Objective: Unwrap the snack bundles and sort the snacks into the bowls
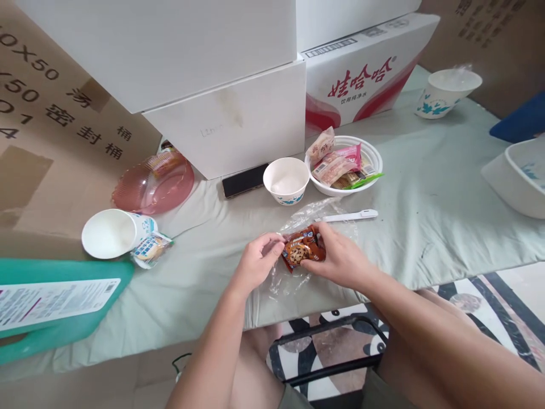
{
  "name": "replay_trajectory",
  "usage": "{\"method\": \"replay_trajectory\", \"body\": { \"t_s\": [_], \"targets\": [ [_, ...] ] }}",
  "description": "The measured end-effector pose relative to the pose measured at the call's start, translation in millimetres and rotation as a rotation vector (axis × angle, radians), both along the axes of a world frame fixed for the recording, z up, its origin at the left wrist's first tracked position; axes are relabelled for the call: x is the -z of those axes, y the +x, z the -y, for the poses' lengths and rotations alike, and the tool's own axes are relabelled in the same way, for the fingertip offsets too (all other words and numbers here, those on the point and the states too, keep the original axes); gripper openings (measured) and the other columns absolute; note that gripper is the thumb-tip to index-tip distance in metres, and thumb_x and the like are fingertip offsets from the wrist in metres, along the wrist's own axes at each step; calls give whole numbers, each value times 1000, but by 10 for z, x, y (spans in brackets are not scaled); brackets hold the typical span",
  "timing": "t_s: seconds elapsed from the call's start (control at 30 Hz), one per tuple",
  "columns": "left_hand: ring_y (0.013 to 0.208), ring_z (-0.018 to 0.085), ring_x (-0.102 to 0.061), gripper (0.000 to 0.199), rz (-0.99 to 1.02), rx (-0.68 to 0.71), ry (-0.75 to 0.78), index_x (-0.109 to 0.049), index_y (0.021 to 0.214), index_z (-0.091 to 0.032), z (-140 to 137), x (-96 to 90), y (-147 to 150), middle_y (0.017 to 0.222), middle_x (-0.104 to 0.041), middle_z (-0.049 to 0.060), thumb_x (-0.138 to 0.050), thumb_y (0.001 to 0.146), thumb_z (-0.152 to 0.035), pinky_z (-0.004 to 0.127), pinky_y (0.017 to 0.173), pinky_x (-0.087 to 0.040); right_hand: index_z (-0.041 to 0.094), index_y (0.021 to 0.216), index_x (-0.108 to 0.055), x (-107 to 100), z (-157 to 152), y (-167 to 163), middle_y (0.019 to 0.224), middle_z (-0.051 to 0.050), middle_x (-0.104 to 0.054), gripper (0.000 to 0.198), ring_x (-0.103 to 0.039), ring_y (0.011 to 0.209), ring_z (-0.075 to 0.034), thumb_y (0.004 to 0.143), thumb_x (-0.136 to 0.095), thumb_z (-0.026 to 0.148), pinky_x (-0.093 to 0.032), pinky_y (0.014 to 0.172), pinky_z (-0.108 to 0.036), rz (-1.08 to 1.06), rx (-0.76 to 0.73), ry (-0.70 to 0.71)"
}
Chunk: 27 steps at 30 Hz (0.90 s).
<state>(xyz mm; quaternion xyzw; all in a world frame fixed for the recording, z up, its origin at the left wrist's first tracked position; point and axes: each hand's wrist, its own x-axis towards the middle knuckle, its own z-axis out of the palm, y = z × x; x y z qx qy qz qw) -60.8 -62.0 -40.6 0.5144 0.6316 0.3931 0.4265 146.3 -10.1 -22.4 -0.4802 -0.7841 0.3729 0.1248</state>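
Observation:
A brown cookie packet (303,257) with a chocolate-chip cookie printed on it lies between my hands, above a crumpled clear plastic wrap (292,284). My right hand (343,255) grips its right side, thumb below and fingers above. At the packet's left edge, my left hand (258,261) has its thumb and curled fingers closed on the corner. Just behind the wrap rests a white plastic knife-like tool (351,216). A paper cup (286,180) stands beyond my hands, beside a white bowl (374,153) of wrapped snacks (338,165).
A black phone (244,181) lies against white boxes (230,122). To the left are a pink clear bowl (172,190), a tipped paper cup (108,234), a snack packet (151,250) and a green jug (85,321). Another cup (438,96) and a white container (511,179) stand right.

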Motion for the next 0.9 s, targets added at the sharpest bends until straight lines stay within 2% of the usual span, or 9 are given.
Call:
{"method": "replay_trajectory", "body": {
  "t_s": [0.07,0.17,0.33,0.43,0.53,0.6,0.73,0.83,0.9],
  "targets": [
    [56,9,-54,31,113,-116,-45,-64,87,-19,-48,23,11,84,-67,2,-60,89,-50,22,50,-43,21,115,-48,-37,-4,11,89,-4,-71,46,-68,77,-26,76,-67,38,-49,68,-36,-31,13,-61],
    [44,6,-41,34,202,-329,-62,-60,87,-19,-128,35,-3,73,-61,-2,-64,85,-53,19,39,-29,23,112,-46,-67,-25,61,86,-3,-70,43,-66,72,-24,75,-65,34,-50,65,-35,-159,14,-63],
    [44,5,-37,32,181,-428,-42,-60,82,-18,-195,26,-60,64,-53,-6,-70,81,-48,18,40,-25,25,121,-45,-36,-119,246,111,-10,-68,48,-69,94,-26,79,-67,32,-56,78,-38,-560,30,209],
    [44,5,-37,29,162,-394,-55,-61,83,-17,-193,36,-63,62,-53,-6,-68,83,-46,19,41,-26,27,125,-43,-27,-281,376,120,-12,-62,50,-67,102,-28,81,-65,34,-57,81,-40,-686,216,441],
    [44,6,-38,29,156,-391,-35,-61,83,-17,-193,58,-58,61,-53,-6,-68,83,-46,19,42,-28,26,129,-42,-49,-572,471,120,-14,-57,52,-63,107,-31,82,-62,36,-55,85,-45,-585,495,645],
    [44,6,-38,30,154,-394,-31,-61,82,-18,-196,64,-57,61,-53,-6,-69,82,-46,20,42,-27,23,132,-41,-56,-795,504,118,-15,-58,54,-63,105,-32,83,-58,37,-55,84,-46,-483,562,663],
    [44,6,-37,30,146,-391,-42,-61,80,-17,-197,44,-59,61,-52,-5,-70,82,-46,20,42,-28,21,134,-44,-9,-1087,518,122,-16,-62,61,-62,111,-36,78,-64,35,-51,91,-53,-240,488,615],
    [45,6,-37,30,146,-381,-53,-61,79,-17,-189,32,-57,61,-52,-5,-70,82,-45,19,42,-28,23,142,-41,23,-1097,493,130,-16,-61,69,-61,116,-34,77,-63,28,-50,96,-52,-192,416,626],
    [45,6,-38,29,141,-378,-54,-61,78,-17,-185,33,-56,61,-51,-5,-69,82,-45,19,42,-28,25,141,-45,12,-1046,457,130,-15,-62,60,-63,115,-32,82,-56,24,-49,96,-51,-192,374,629]
  ]
}}
